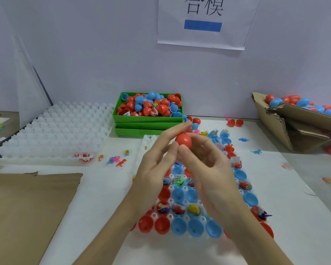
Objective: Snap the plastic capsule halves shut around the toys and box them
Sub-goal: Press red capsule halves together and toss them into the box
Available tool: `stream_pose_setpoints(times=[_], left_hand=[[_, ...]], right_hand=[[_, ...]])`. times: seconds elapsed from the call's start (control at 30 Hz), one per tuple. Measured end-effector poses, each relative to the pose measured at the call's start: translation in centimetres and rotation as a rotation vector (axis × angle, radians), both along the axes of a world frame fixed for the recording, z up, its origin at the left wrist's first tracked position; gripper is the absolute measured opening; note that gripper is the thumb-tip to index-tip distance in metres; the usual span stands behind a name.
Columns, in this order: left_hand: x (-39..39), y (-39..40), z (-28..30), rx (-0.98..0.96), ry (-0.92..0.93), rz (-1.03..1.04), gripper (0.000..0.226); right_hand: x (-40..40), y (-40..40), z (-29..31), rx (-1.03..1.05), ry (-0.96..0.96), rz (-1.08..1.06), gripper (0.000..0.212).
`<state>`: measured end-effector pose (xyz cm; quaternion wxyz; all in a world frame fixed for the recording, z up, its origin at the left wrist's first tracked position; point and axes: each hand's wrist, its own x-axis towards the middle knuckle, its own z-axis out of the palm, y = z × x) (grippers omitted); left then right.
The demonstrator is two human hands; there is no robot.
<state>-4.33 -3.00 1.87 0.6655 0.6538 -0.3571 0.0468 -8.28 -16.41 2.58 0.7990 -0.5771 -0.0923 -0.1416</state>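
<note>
A red capsule (183,140) is held up between both hands above the white holder tray (182,188). My left hand (157,159) touches its left side with thumb and long straight fingers. My right hand (206,159) grips it from the right with curled fingers and thumb. Under my hands the tray carries several red and blue capsule halves (196,227), some with small toys (193,209) inside. Whether the held capsule is fully snapped together cannot be seen.
A green box (147,119) of loose halves stands behind the tray, on a second green box. A cardboard box (287,119) with closed capsules sits at the right. An unfilled white tray (54,131) lies at left, a cardboard sheet (27,207) at front left. Loose toys (120,162) dot the table.
</note>
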Motion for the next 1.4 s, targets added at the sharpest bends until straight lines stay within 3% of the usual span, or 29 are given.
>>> stream_pose_setpoints(times=[0.17,0.27,0.63,0.87,0.97,1.03,1.13,1.2,1.33,1.4], left_hand=[[0.7,-0.2,0.0,-0.16,0.355,0.056,0.033],[1.1,0.4,0.1,-0.194,0.44,-0.027,0.034],[1.0,-0.3,-0.6,-0.329,0.567,-0.023,0.03],[1.2,0.2,-0.4,-0.098,0.392,0.12,0.025],[1.4,0.1,-0.8,0.031,0.23,0.227,0.024],[1.7,0.3,-1.0,0.064,0.187,0.284,0.027],[2.2,0.7,-1.0,0.022,0.2,0.364,0.03],[2.4,1.1,-0.9,-0.004,0.221,0.398,0.033],[2.4,1.5,-0.6,0.002,0.215,0.375,0.03],[2.0,1.3,-0.3,0.029,0.154,0.358,0.023]], right_hand=[[0.5,-0.9,-0.6,-0.756,-0.279,-0.486,0.046],[0.5,-1.0,-1.2,-1.003,-0.358,-0.591,0.052],[0.6,-1.1,-1.5,-0.99,-0.369,-0.55,0.052],[0.8,-1.0,-1.6,-1.041,-0.355,-0.538,0.055],[0.9,-0.7,-1.6,-0.929,-0.213,-0.471,0.055],[1.4,-1.2,-1.5,-0.698,0.006,-0.416,0.051],[3.0,-4.0,-0.1,-0.067,0.381,-0.211,0.037],[4.5,-7.0,1.9,0.285,0.409,-0.057,0.03],[6.3,-11.7,6.5,0.262,0.277,-0.132,0.043],[6.1,-11.9,6.3,0.238,0.252,-0.039,0.047]])
